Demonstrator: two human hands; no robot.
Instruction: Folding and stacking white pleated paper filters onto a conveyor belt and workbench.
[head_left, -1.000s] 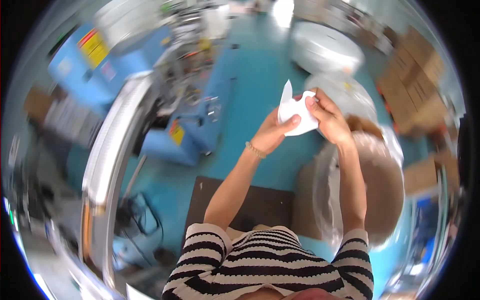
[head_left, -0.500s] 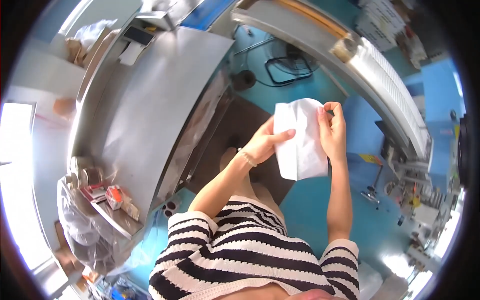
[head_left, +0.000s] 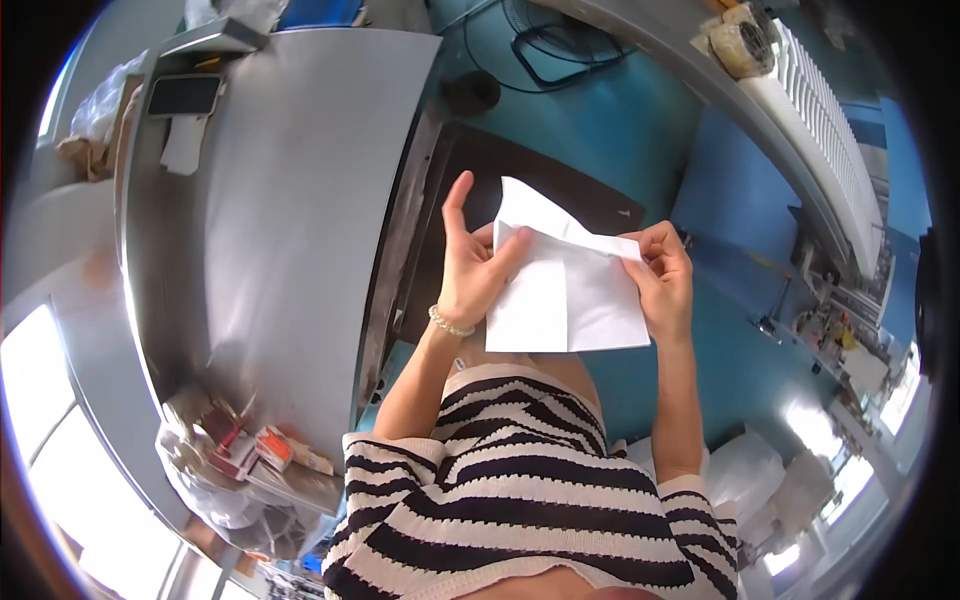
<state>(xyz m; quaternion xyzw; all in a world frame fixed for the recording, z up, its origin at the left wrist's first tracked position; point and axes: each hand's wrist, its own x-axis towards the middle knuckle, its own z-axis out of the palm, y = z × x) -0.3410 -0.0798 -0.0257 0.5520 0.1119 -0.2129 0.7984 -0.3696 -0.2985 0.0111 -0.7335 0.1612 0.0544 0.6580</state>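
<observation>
A white folded sheet (head_left: 568, 295), looking like paper with a vertical crease and a raised upper flap, is held up in front of my body. My left hand (head_left: 477, 268) grips its left edge, thumb lying on the front face and index finger sticking up free. At the upper right corner my right hand (head_left: 663, 277) pinches the edge between thumb and curled fingers. Whether the sheet is a single layer or a pouch I cannot tell. A beaded bracelet (head_left: 450, 321) circles my left wrist.
On my left stands a grey metal worktable (head_left: 300, 180) with a dark phone (head_left: 185, 95) at its far corner. Small boxes (head_left: 273, 447) lie at its near end. Ahead are a floor fan (head_left: 565, 35), tape rolls (head_left: 742, 48) and a stack of white sheets (head_left: 820, 140).
The white folded sheet has turned and come nearer my body, its upper flap now standing up. My right hand has lowered along its edge; my left index finger has lifted off. The view has shifted.
</observation>
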